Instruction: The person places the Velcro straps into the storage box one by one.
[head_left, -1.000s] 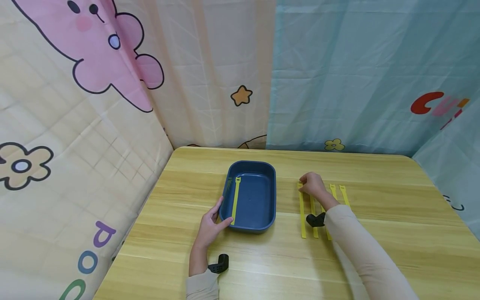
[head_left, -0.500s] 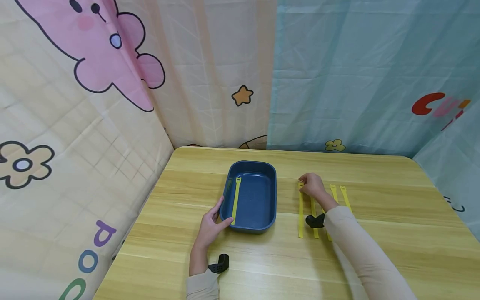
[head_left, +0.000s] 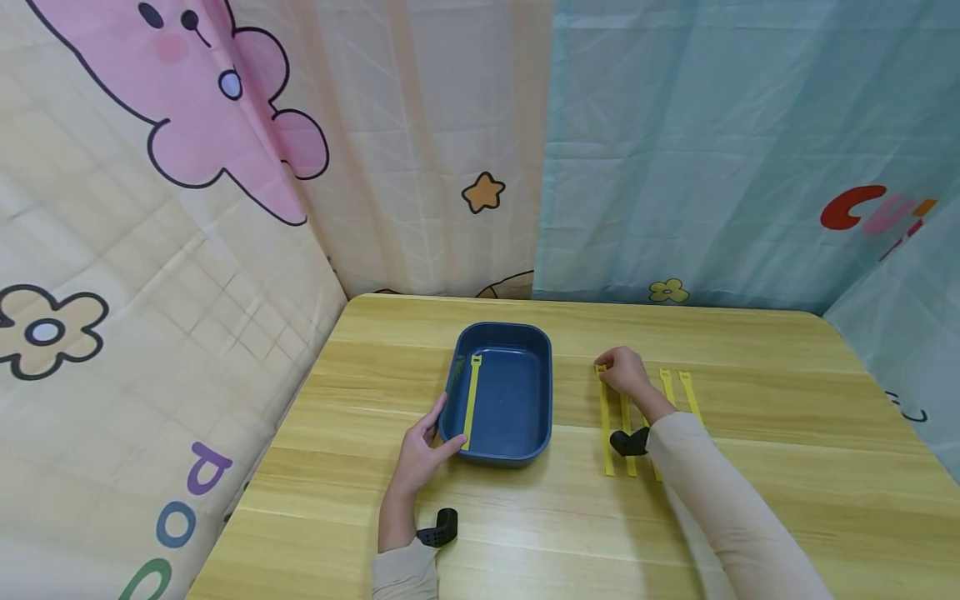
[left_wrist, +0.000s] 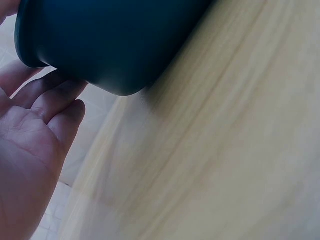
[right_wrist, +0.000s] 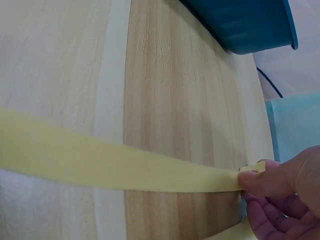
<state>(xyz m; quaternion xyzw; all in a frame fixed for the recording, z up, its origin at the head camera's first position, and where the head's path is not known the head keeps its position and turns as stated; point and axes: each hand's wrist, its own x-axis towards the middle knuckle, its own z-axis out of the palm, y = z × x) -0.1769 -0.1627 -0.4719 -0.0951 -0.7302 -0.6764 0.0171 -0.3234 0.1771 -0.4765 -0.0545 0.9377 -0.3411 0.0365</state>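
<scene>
Yellow strips [head_left: 472, 400]: 6 tot., i.e. 1 in the blue box [head_left: 517, 408], 1 in the R hand [head_left: 628, 372], 4 more on the bench [head_left: 540, 533], part-hidden near the R arm [head_left: 735, 508]. Hands: 2, incl. the L hand [head_left: 418, 458]. Black wrist bits [head_left: 447, 525]: 2, 1 per arm. Boxes: 1. Benches: 1. Cloth wall pics incl. 1 pink animal [head_left: 202, 125], 2 flowers [head_left: 45, 332] & 1 orange star [head_left: 483, 192].
</scene>
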